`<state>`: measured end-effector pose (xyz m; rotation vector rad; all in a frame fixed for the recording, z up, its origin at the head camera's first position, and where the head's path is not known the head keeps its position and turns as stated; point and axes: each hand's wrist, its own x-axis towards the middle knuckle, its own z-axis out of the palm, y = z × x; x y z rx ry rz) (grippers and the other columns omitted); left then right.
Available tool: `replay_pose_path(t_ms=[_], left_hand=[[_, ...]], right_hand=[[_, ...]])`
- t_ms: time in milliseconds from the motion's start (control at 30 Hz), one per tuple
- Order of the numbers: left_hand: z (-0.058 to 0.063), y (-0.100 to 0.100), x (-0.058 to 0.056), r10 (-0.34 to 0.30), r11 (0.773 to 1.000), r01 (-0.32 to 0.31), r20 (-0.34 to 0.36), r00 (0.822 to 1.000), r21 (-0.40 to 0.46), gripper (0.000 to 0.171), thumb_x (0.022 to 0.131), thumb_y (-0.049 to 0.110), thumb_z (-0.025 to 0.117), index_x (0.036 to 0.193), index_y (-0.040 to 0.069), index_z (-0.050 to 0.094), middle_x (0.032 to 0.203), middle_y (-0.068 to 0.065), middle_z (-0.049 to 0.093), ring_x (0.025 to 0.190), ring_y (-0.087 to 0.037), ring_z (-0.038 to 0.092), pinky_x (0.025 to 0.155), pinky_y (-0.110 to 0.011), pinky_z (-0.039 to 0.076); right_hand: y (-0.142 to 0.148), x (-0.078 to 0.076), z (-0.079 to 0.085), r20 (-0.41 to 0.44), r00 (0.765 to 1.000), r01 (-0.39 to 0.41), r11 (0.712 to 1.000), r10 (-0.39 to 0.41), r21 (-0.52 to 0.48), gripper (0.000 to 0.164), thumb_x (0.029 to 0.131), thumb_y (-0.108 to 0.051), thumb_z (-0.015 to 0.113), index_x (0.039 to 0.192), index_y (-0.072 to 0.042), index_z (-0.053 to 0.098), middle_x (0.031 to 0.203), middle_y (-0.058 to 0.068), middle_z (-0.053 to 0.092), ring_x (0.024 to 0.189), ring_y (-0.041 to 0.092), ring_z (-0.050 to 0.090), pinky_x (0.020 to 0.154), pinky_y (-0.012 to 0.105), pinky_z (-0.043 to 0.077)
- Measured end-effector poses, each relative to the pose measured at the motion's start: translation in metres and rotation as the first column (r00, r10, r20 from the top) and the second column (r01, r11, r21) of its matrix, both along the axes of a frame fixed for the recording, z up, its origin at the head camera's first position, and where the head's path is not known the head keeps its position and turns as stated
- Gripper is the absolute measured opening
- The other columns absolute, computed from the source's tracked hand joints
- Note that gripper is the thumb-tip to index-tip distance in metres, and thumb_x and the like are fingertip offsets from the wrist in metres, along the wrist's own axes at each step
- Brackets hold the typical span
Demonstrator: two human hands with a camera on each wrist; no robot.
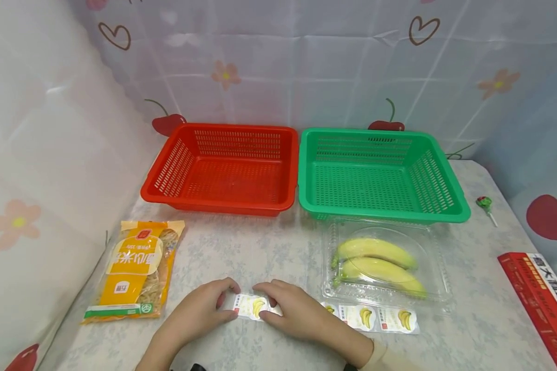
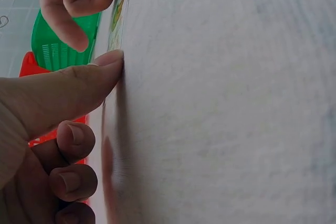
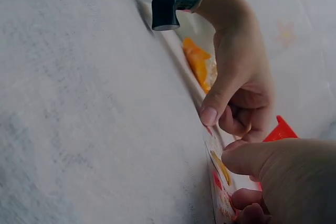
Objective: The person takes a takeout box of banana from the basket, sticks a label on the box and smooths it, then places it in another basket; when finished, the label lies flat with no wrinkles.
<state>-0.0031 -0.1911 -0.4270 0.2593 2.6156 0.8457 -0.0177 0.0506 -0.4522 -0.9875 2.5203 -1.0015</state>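
A small flat packet (image 1: 249,307) printed with yellow bananas lies on the table between the two hands. My left hand (image 1: 203,310) holds its left end, thumb tip at the near edge and fingers curled. My right hand (image 1: 293,310) grips the right end between thumb and curled fingers, hiding part of it. More banana-printed packets (image 1: 363,317) lie in a row to the right of the right hand. In the right wrist view, both thumbs come down on the printed packet (image 3: 223,167). Behind the row is a clear plastic clamshell box (image 1: 433,281) with two bananas (image 1: 376,252) inside.
A red basket (image 1: 227,206) and a green basket (image 1: 385,214) stand side by side at the back. At the left lies a yellow noodle bag (image 1: 132,270). A lollipop (image 1: 485,205) and a red sauce box (image 1: 538,304) lie along the right side.
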Motion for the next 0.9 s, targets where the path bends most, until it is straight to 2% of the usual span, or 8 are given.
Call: replay_pose_path(t_ms=[133,367,567,633,800,900], left_hand=[[0.001,0.000,0.001,-0.006,1.000,0.006,0.003,1.000,-0.006,0.032,0.078,0.024,0.084,0.104,0.028,0.065,0.070,0.004,0.049,0.059,-0.007,0.039,0.053,-0.023,0.032],[0.002,-0.003,0.004,-0.018,1.000,0.018,0.007,1.000,0.000,0.028,0.079,0.025,0.083,0.100,0.027,0.065,0.069,0.004,0.048,0.059,-0.005,0.039,0.054,-0.023,0.034],[0.000,-0.005,0.004,-0.030,0.999,0.030,0.007,1.000,0.019,0.035,0.078,0.023,0.083,0.108,0.027,0.065,0.070,0.005,0.049,0.059,-0.004,0.039,0.055,-0.023,0.034],[0.000,-0.006,0.003,-0.032,0.999,0.032,0.012,0.999,0.030,0.036,0.078,0.022,0.083,0.108,0.026,0.065,0.070,0.005,0.048,0.060,-0.003,0.039,0.055,-0.023,0.034],[-0.002,-0.006,0.002,-0.040,0.998,0.038,0.026,0.999,0.054,0.032,0.078,0.020,0.083,0.105,0.025,0.065,0.070,0.005,0.047,0.060,-0.002,0.038,0.057,-0.022,0.034],[-0.001,-0.005,0.001,-0.042,0.997,0.040,0.039,0.998,0.062,0.029,0.078,0.020,0.083,0.102,0.025,0.065,0.069,0.006,0.045,0.060,-0.002,0.038,0.057,-0.022,0.034]], right_hand=[[-0.002,0.005,-0.002,-0.003,1.000,0.022,1.000,-0.022,0.005,0.040,0.091,-0.032,0.072,0.128,-0.020,0.063,0.083,-0.011,0.051,0.074,-0.002,0.043,0.064,0.014,0.040],[-0.006,0.009,-0.003,-0.112,0.994,0.012,0.998,-0.004,0.063,0.039,0.086,-0.041,0.075,0.119,-0.021,0.068,0.080,-0.013,0.051,0.066,-0.004,0.040,0.059,0.014,0.037],[-0.010,0.006,-0.005,-0.113,0.993,0.030,0.994,-0.018,0.107,0.040,0.086,-0.046,0.073,0.119,-0.025,0.066,0.096,-0.014,0.065,0.069,-0.004,0.046,0.063,0.017,0.041],[-0.012,0.004,-0.005,-0.107,0.994,0.027,0.993,-0.015,0.113,0.041,0.086,-0.045,0.074,0.120,-0.024,0.065,0.096,-0.015,0.066,0.070,-0.005,0.047,0.063,0.016,0.041],[-0.014,0.001,-0.004,-0.083,0.997,0.016,0.994,-0.006,0.112,0.041,0.085,-0.043,0.076,0.118,-0.022,0.066,0.077,-0.016,0.053,0.063,-0.004,0.040,0.056,0.014,0.035],[-0.014,0.001,-0.004,-0.082,0.997,0.012,0.995,-0.004,0.099,0.037,0.085,-0.042,0.076,0.116,-0.023,0.067,0.073,-0.017,0.048,0.061,-0.005,0.038,0.055,0.014,0.033]])
